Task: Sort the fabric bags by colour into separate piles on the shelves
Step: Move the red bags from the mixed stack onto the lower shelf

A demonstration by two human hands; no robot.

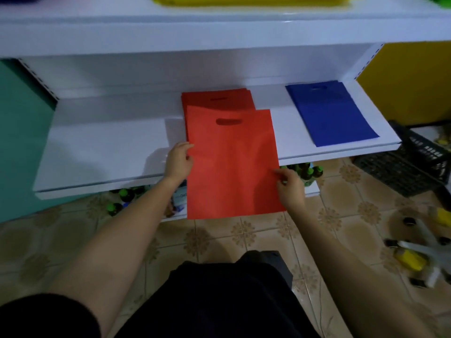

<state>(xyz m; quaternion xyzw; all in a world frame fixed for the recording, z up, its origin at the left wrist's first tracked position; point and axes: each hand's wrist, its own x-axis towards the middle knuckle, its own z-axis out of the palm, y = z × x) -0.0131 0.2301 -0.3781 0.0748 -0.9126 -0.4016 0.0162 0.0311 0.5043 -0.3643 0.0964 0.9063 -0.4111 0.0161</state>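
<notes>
- The left hand (179, 159) pinches the left edge of a flat red fabric bag with a cut-out handle (231, 162); the right hand (290, 186) pinches its right edge.
- That bag overhangs the front edge of the white middle shelf (102, 147), above a red bag pile (217, 98).
- A blue fabric bag pile (332, 113) lies near the shelf's right edge.
- Blurred, probably yellow bags (251, 0) sit on the shelf above.

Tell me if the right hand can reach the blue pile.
Likely not yet: the right hand pinches the red bag. Only bare shelf lies before the blue pile, so once freed, probably yes.

Single head-worn wide-angle view, facing forward-down onto white shelf (97, 154), near.
</notes>
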